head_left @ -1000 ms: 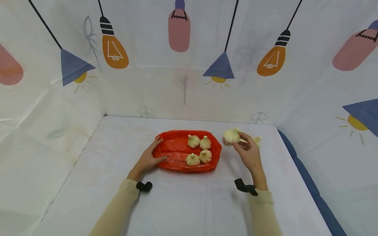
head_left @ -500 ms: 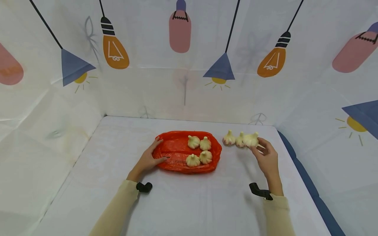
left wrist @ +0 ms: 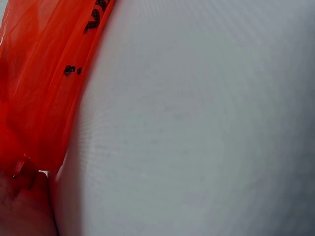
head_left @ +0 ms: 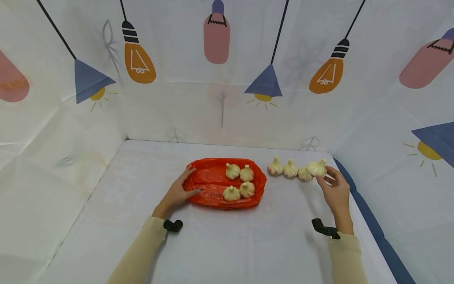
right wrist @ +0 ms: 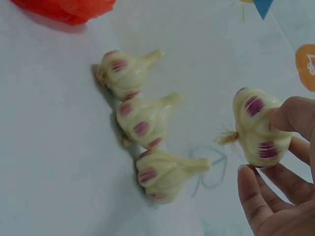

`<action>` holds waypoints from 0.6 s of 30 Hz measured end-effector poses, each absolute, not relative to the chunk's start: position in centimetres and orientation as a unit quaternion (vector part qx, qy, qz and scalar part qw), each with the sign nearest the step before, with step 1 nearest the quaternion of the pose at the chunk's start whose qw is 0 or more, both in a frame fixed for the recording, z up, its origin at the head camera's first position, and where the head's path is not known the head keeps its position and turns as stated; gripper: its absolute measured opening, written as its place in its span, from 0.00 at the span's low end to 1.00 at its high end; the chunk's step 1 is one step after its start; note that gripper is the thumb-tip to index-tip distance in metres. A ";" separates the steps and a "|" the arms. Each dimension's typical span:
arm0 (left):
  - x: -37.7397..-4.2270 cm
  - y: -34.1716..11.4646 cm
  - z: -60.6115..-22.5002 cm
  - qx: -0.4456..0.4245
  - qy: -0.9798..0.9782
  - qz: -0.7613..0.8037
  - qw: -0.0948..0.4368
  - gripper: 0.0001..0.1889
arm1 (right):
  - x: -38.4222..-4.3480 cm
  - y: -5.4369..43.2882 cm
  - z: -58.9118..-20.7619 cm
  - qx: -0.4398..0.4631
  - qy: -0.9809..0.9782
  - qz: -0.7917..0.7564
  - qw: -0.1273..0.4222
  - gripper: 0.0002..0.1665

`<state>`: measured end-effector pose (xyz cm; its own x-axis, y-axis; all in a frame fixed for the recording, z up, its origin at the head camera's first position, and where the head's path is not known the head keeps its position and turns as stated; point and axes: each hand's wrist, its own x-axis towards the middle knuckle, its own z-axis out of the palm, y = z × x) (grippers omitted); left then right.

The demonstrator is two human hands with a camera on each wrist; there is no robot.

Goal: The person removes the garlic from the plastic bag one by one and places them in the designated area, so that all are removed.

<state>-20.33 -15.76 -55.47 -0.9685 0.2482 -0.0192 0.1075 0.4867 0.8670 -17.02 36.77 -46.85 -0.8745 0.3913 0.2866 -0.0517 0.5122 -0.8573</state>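
My right hand [head_left: 336,190] pinches a garlic bulb [head_left: 317,168] between thumb and fingers at the far right of the table. In the right wrist view this bulb [right wrist: 261,125] shows purple streaks and a tuft of roots, raised above the surface behind it. Left of it, three more bulbs [head_left: 290,169] stand in a row, side by side. A shallow tray covered in red plastic [head_left: 213,177] lies mid-table with several garlic bulbs [head_left: 246,188] in its right half. My left hand [head_left: 177,193] grips the tray's left end, thumb over the rim.
The white-covered table [head_left: 227,244] meets a patterned cloth wall [head_left: 220,106] at the back. A blue edge [head_left: 369,215] runs down the right side, close to the right forearm. Black straps and mounts sit on both wrists.
My right hand has carried the garlic bulb rightward, past the row, bringing the other bulbs fully or partly into sight. The left hand and the tray have stayed put.
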 end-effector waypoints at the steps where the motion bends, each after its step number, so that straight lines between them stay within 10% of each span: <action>1: -20.3 -15.7 -55.5 0.104 0.859 0.496 0.071 0.49 | -17.0 37.0 -46.8 -0.105 -0.839 0.481 0.229 0.31; 18: -20.3 -15.7 -55.3 0.101 0.856 0.502 0.073 0.48 | -17.4 40.2 -48.2 -0.186 -0.838 0.482 0.176 0.34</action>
